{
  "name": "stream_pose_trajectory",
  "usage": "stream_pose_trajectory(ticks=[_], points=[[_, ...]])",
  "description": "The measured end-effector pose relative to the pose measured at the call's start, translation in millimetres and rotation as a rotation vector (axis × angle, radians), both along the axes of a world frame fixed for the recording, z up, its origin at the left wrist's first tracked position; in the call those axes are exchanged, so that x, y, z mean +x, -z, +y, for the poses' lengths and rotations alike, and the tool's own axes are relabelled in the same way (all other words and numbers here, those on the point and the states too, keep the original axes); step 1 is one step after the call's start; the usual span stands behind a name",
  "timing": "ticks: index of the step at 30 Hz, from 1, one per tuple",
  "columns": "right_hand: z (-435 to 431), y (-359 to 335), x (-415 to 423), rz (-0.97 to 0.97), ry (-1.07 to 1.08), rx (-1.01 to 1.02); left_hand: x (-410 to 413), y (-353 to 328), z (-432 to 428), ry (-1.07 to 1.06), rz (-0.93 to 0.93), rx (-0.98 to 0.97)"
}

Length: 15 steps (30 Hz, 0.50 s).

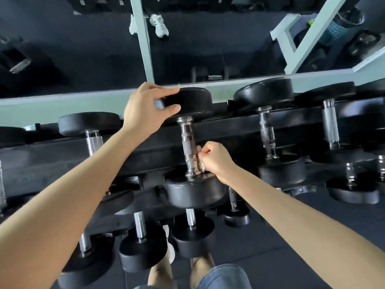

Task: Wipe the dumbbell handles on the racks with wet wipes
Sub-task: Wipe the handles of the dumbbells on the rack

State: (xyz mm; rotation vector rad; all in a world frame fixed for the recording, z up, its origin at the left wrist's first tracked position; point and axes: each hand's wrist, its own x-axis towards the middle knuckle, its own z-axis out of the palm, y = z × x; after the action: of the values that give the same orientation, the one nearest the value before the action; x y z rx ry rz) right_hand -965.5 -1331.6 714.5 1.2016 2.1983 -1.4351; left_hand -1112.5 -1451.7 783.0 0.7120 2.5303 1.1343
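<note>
The person leans over the rack [145,151] and works on one dumbbell [192,197] lying across its top tier. Its chrome handle [188,142] runs away from the camera, between the near head [193,191] and the far head [191,100]. The left hand [145,107] grips the rim of the far head, thumb on the nearer side and fingers curled over the top edge. This is most likely to stop the round weight rolling in its cradle, or to turn it so the hidden side of the handle comes round. The right hand [214,158] is closed in a loose fist just beside the lower part of the handle. It pinches a crumpled wet wipe [199,156] against the knurled metal, close to the collar at the near head. The wipe is small and mostly covered by the fingers, so how far it wraps the bar cannot be told; holding it bunched presumably lets the fingers press it into the knurling. The left neighbour [94,141] and the right neighbour [266,132] lie parallel in their own places, apart from both hands. More weights sit on the lower tier [141,249], within easy reach for their turn.
</note>
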Motion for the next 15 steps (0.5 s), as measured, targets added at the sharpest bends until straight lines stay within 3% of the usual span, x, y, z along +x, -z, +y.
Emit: stream_pose_trajectory(ticks=[2,7,13,15], points=[[5,-5,-5,0.041,-0.026,0.031,-1,0,0,0.007,-0.004,-0.013],[9,-9,-56,0.273,0.387,-0.231,-3,1,0,0.003,-0.016,-0.014],[4,2,-4,0.128,0.237,-0.254,0,2,0,-0.019,-0.047,-0.013],[9,-3,-7,0.129,0.278,-0.360,2,-1,0,-0.045,-0.061,-0.021]])
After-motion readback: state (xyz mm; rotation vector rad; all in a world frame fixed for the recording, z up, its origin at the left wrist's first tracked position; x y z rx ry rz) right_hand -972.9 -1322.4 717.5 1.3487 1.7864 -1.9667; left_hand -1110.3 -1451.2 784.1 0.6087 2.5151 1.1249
